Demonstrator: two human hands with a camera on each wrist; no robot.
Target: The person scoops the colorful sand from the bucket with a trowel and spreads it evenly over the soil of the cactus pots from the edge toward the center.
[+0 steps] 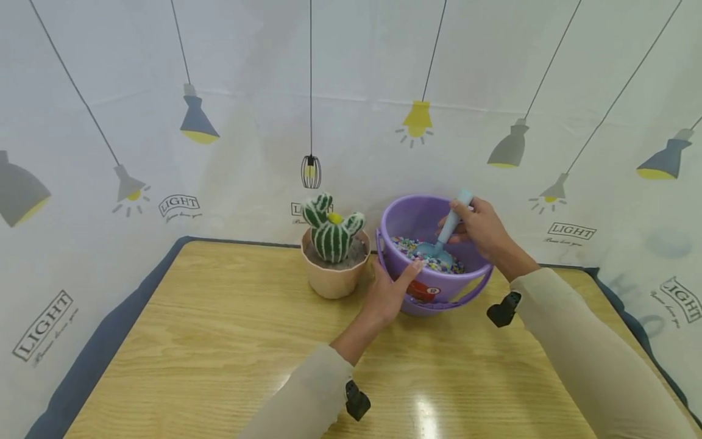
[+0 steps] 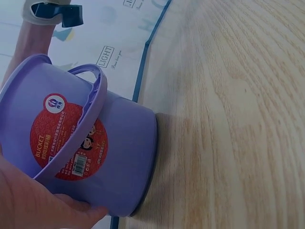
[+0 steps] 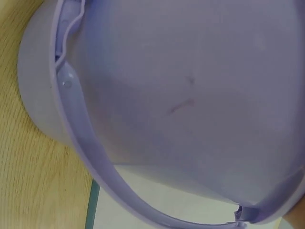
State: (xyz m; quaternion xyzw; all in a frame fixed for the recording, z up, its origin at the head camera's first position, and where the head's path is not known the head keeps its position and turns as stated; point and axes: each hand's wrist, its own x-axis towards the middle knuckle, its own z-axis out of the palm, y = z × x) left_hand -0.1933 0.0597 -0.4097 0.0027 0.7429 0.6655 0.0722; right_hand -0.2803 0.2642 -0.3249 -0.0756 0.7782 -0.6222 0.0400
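A purple bucket (image 1: 433, 286) with a red label stands at the back of the table, holding small multicoloured beads (image 1: 406, 246). Over its far right rim, my right hand (image 1: 482, 231) grips the light blue handle of a scoop (image 1: 451, 224). The scoop's head lies among the beads, partly covered. My left hand (image 1: 386, 296) holds the bucket's near left side, thumb by the rim and fingers round the wall. In the left wrist view those fingers (image 2: 81, 210) press on the bucket's lower side. The right wrist view is mostly the bucket's outer wall (image 3: 190, 124).
Close to the bucket's left stands a potted knitted cactus (image 1: 331, 241) in a pinkish pot (image 1: 333, 281). The bucket's bail handle (image 1: 476, 292) hangs down at the front. Behind the wooden table (image 1: 219, 329) is a white cloth (image 1: 247, 122) printed with lamps.
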